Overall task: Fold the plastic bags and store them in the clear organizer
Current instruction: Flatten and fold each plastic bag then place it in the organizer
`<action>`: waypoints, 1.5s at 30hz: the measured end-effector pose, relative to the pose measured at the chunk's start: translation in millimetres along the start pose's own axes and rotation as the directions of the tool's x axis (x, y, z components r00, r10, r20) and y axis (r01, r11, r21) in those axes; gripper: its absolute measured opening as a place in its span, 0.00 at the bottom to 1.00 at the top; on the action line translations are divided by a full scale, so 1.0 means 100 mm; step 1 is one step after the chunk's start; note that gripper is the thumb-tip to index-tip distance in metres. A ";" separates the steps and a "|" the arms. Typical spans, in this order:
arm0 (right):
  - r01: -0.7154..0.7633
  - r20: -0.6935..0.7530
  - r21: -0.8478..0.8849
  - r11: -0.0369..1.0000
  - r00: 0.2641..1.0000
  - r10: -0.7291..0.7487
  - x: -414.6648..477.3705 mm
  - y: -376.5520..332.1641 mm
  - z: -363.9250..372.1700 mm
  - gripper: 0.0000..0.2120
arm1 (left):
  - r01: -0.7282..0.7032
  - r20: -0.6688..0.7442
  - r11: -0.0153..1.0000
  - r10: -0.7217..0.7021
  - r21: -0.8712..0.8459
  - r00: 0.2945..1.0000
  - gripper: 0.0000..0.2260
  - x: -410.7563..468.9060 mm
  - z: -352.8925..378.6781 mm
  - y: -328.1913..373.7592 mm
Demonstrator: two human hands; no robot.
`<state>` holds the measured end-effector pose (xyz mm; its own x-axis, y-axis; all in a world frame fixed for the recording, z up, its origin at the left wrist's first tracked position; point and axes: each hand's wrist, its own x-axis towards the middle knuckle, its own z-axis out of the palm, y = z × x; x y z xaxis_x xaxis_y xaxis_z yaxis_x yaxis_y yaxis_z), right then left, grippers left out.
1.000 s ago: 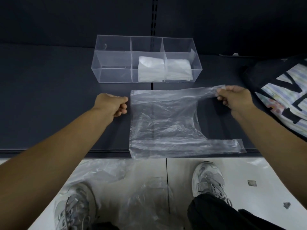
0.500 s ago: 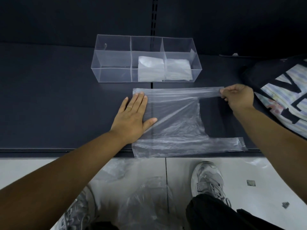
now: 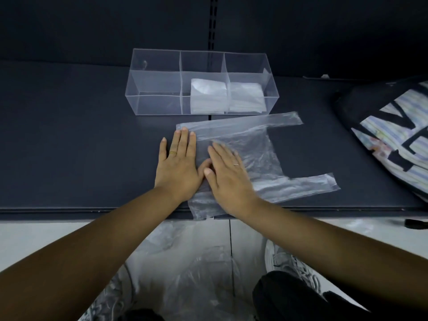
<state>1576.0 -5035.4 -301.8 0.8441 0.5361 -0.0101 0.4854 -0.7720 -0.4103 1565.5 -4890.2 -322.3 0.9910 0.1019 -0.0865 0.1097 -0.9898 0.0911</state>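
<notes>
A clear plastic bag (image 3: 261, 154) lies flat on the dark shelf (image 3: 69, 147), its two handles pointing right. My left hand (image 3: 178, 165) presses flat on the bag's left edge, fingers straight. Beside it my right hand (image 3: 229, 174) lies flat on the bag's middle, fingers straight, slightly blurred. Behind the bag stands the clear organizer (image 3: 157, 82) with three compartments. A folded bag (image 3: 208, 96) sits in the middle compartment and another folded bag (image 3: 246, 96) in the right one. The left compartment holds nothing.
A black bag with a striped printed panel (image 3: 391, 135) lies on the shelf at the right. Loose plastic bags (image 3: 192, 269) lie on the pale floor below the shelf edge, between my shoes (image 3: 289, 262). A dark back wall rises behind the organizer.
My right hand let go of the upper handle and came down flat on the bag's middle. My left hand went from a fist beside the bag to pressing flat on its left edge.
</notes>
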 end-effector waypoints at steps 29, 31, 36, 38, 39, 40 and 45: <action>0.278 -0.074 -0.012 0.961 0.958 -0.278 -0.70 0.06 -0.14 0.18 | -0.569 -0.452 0.809 0.456 -0.148 0.767 0.12 -1.11 -0.14 -0.10; 0.236 -0.179 -0.027 0.971 0.955 -0.237 -0.74 0.20 -0.25 0.10 | -0.501 -0.450 0.814 0.344 -0.295 0.824 0.13 -1.18 -0.25 -0.15; 0.053 -0.115 -0.016 0.998 0.992 -0.054 -0.87 0.69 -0.81 0.03 | -0.040 -0.176 0.652 -0.145 -0.757 0.974 0.07 -1.30 -0.60 -0.39; -0.046 -0.020 0.132 0.990 0.999 0.049 -0.94 0.81 -1.06 0.05 | 0.028 -0.119 0.563 -0.222 -0.826 0.968 0.06 -1.30 -0.71 -0.50; -0.113 0.026 0.219 0.969 0.994 0.110 -0.95 0.86 -1.17 0.05 | 0.050 -0.090 0.525 -0.238 -0.849 0.967 0.06 -1.29 -0.76 -0.55; -0.161 0.057 0.284 0.945 0.987 0.151 -0.95 0.92 -1.26 0.06 | 0.072 -0.059 0.491 -0.247 -0.868 0.967 0.06 -1.26 -0.81 -0.59; -0.215 0.032 0.502 0.838 0.973 0.231 -0.58 1.09 -1.43 0.07 | 0.145 0.026 0.442 -0.264 -0.885 0.964 0.06 -0.84 -0.92 -0.79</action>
<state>1612.6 -5198.7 -215.7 0.9256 0.3542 -0.1336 0.1108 -0.5909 -0.7991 1480.2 -4811.7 -230.7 0.9246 0.3570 -0.1331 0.2595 -0.3343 0.9060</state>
